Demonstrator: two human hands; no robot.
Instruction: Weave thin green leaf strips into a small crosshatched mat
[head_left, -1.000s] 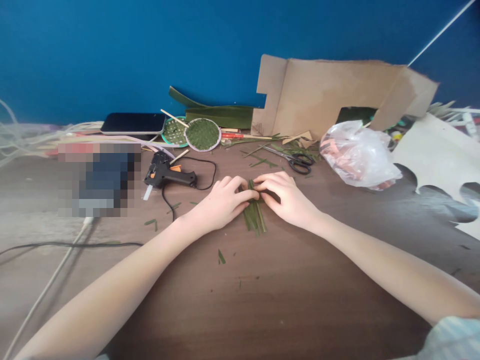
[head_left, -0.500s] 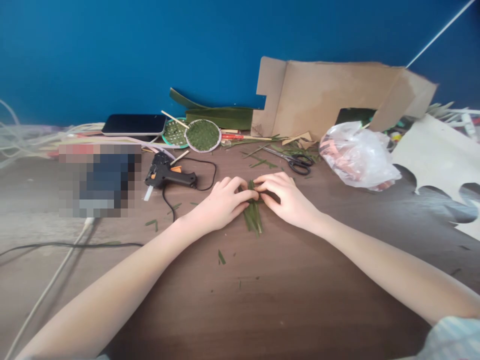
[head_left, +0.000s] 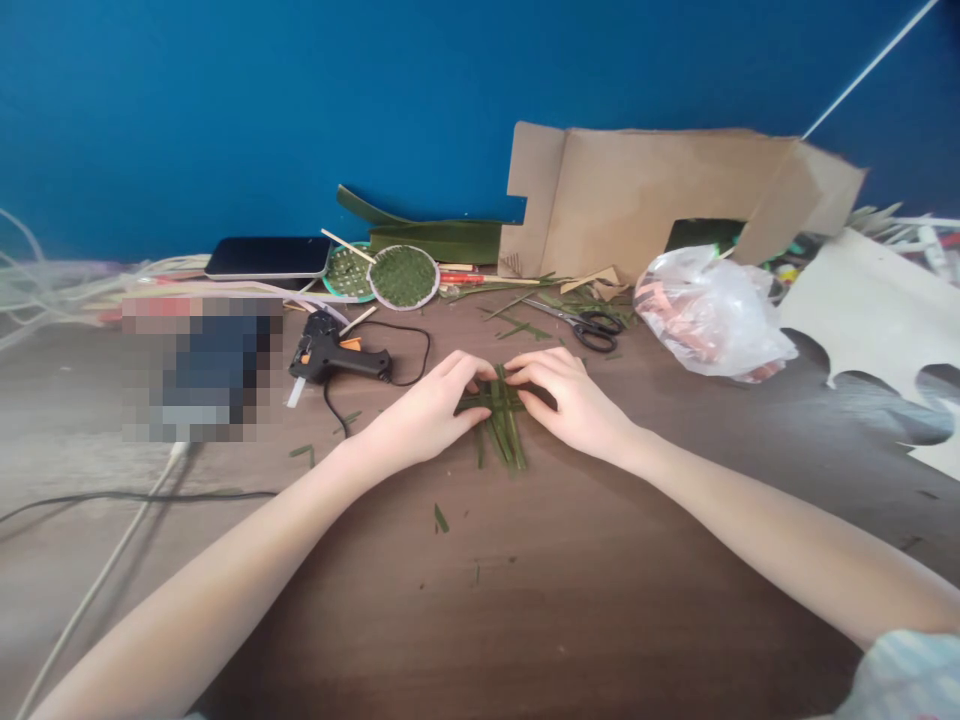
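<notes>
Watching remotely, I worry first about the left part of the bench (head_left: pixel 525 600): a black cord (head_left: pixel 336 415) by the glue gun (head_left: pixel 337 350) runs down to the left forearm, so a sweep of that arm could drag the gun. I can't tell whether it is hot.

Next, the left hand (head_left: pixel 435 410) is half curled, thumb and fingers parted, tips on the crossed green leaf strips (head_left: pixel 508 435), which lie mid-bench between both hands. One careless lift there could let the crosswise pieces slide, since nothing I see fastens them. The long ends fan toward the near edge and could skew or split if tugged unevenly.

The right hand (head_left: pixel 562 395) is loosely bent, fingertips at the strips' top, thumb apart from the fingers; pushing harder than the left could shift the crossing. Beyond it toward the far edge, the scissors (head_left: pixel 596 328) sit near enough that a reach could knock them.

As for what I can't make out: at the left a pixelated block masks some object; the cord's path at the forearm is covered; fingers hide parts of the crossing, so I can't confirm a pinch by either hand or the over-and-under order. The plastic bag (head_left: pixel 712 315) blurs its contents, and the cut-out sheet (head_left: pixel 877 305) leaves the frame at right.
</notes>
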